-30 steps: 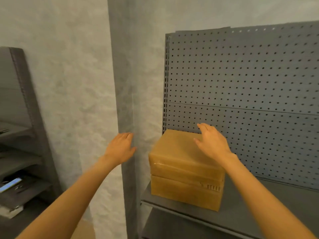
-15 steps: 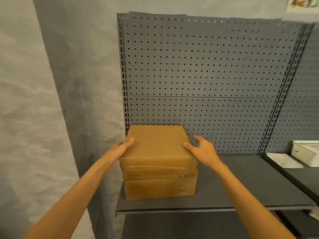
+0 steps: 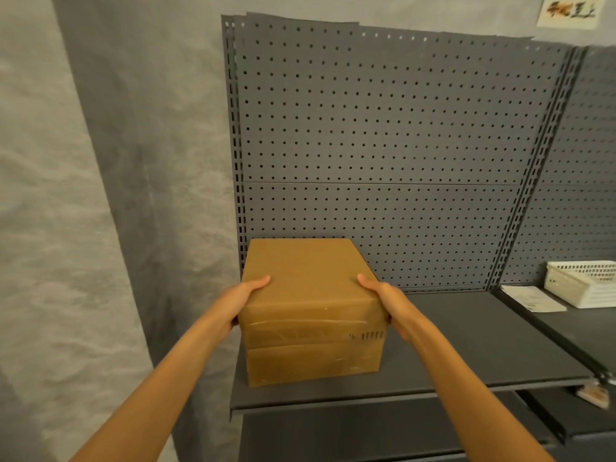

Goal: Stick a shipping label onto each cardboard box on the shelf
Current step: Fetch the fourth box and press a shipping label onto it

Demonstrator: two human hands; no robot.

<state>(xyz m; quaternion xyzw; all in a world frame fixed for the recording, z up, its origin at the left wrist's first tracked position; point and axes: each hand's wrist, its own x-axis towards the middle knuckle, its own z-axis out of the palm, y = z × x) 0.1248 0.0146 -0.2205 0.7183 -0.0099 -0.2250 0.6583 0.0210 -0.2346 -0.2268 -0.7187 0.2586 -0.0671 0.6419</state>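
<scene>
1. The left hand (image 3: 240, 301) clasps the left side of the cardboard box (image 3: 308, 308), thumb lying on the top face and fingers wrapped out of sight round the side.
2. The right hand (image 3: 386, 300) grips the right side in the same way, thumb on top, palm against the upper right edge.
3. One cardboard box is in view; it sits at the left end of the shelf (image 3: 466, 355), close to the back panel, with clear tape across its front face and a small dark printed mark near the front right edge.
4. The shelf is a dark grey metal board, backed by a grey pegboard panel (image 3: 383, 128) dotted with holes.
5. A second shelf bay (image 3: 573, 331) joins on the right, carrying one stack of white perforated trays (image 3: 583, 281) and one white sheet of paper (image 3: 533, 298) just beside it.
6. A mottled grey wall (image 3: 66, 195) stands left of the unit, and one small poster (image 3: 571, 10) hangs at the upper right.
</scene>
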